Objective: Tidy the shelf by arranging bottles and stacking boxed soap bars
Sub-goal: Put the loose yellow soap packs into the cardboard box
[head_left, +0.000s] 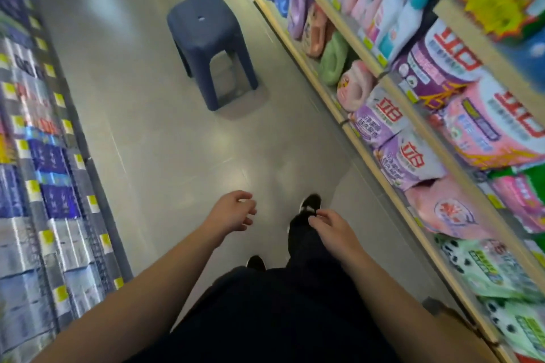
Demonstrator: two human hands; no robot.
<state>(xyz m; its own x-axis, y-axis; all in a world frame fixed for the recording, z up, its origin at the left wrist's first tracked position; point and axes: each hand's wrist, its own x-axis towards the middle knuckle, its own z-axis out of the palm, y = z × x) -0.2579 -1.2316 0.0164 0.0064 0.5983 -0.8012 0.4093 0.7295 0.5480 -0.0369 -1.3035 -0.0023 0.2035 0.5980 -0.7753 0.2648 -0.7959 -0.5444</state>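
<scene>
Both bare forearms reached forward and down over the grey floor [165, 132] of a shop aisle. The left hand [233, 211] hung with its fingers loosely curled and spread a little, holding nothing. The right hand [330, 225] hung the same way above a dark trouser leg and a black shoe [309, 203], its fingers relaxed and empty.

The shelf [362, 138] ran along the right side. Its upper tiers held bottles [392, 18] in pink, white and blue, well apart from both hands; lower tiers held purple and pink detergent bags [404, 159]. No boxed soap bars could be made out. A dark blue stool [211, 44] stood on the floor ahead. Blurred blue and silver packs [50, 186] filled the left shelving.
</scene>
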